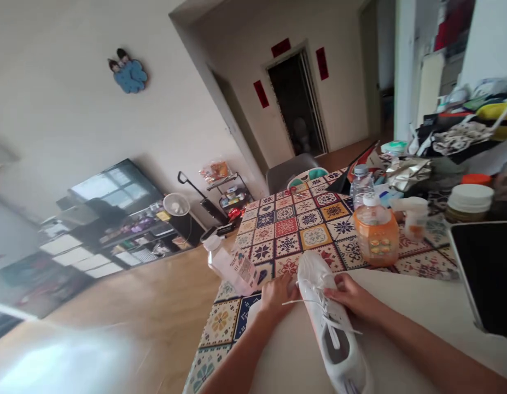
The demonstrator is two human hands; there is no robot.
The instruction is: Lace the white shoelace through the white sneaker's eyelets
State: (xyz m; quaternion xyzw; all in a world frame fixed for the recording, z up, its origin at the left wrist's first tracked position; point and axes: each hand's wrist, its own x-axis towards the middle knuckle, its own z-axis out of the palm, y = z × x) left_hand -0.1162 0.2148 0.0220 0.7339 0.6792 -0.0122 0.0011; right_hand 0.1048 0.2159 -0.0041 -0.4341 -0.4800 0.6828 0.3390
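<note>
A white lace-up shoe (316, 279) lies on a pale board or sheet on the table, its toe pointing away from me and its opening towards me. White shoelaces (330, 323) run loosely over its tongue, and one lace end sticks out to the left. My left hand (277, 295) is at the shoe's left side with curled fingers; the fingertips are partly hidden, so what they hold is unclear. From the right, my right hand (354, 295) grips the shoe's side by the lacing, its thumb over the edge of the laces.
A pinkish bottle (232, 268) leans at the table's left edge. To the right stand an orange-wrapped bottle (375, 235), a clear bottle (362, 183), a white-lidded jar (470, 200) and a dark-screened tablet (487, 279). Clutter is heaped behind them. A chair (292, 167) is at the far end.
</note>
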